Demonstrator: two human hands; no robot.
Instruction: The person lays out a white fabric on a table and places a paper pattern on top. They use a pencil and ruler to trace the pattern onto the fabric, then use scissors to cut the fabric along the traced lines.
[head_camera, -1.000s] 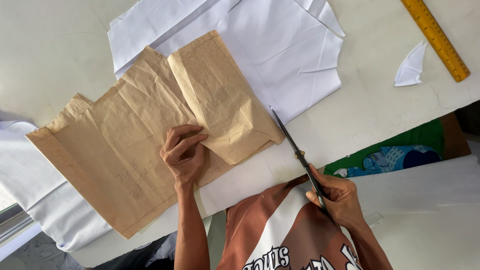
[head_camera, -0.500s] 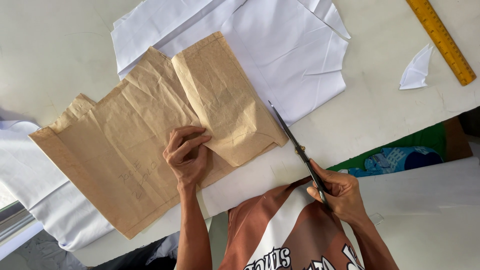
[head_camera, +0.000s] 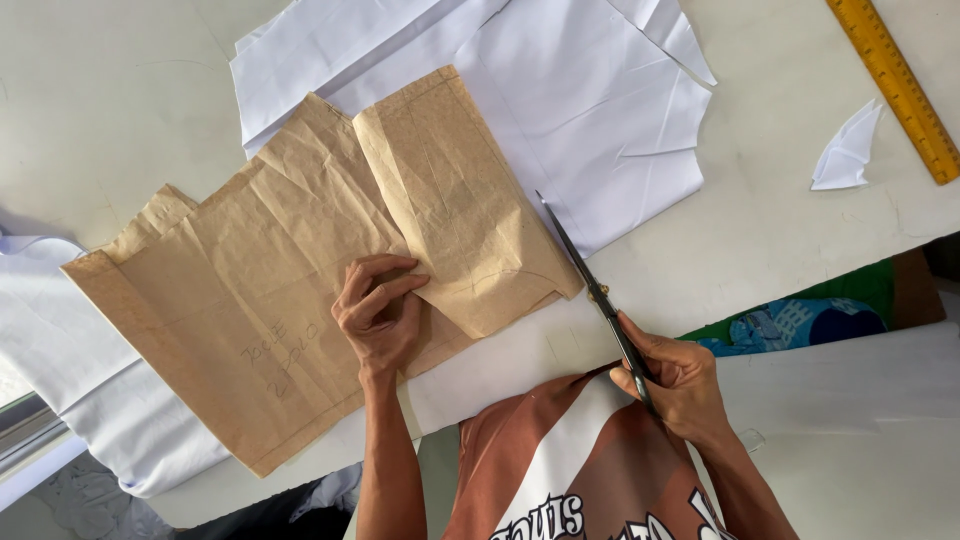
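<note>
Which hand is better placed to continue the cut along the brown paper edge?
Right hand: it grips the scissors, blades at the white fabric beside the brown paper pattern. Left hand presses the pattern flat.

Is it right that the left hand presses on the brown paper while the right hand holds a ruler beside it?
Not quite. In the head view the right hand holds scissors, not a ruler. The yellow ruler lies untouched far off on the table. The left hand does press on the brown paper.
</note>
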